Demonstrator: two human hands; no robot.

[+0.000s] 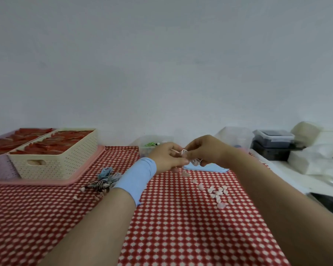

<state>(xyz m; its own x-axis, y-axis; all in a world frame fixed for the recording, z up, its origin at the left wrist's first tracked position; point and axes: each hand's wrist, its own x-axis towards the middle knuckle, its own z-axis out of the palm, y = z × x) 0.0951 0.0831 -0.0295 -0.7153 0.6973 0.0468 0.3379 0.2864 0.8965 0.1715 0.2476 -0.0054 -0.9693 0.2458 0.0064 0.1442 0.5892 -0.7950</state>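
My left hand [168, 157], with a light blue band round its wrist, and my right hand [206, 150] meet above the red checked cloth [181, 227]. Together their fingertips pinch a thin pale pink thread [184, 151] that curls in loops between them. A small pink piece [185, 173] hangs or lies just below the hands. Several pale pink heart-shaped beads [218, 192] lie scattered on the cloth to the right. A bundle of blue, black and white threads [104, 180] lies to the left of my left forearm.
A cream perforated basket [62, 164] with red pieces stands on a pink tray [71, 181] at the back left. A blue cloth [215, 168] lies behind the hands. Clear and dark plastic boxes [271, 143] and white packets [315, 158] line the back right.
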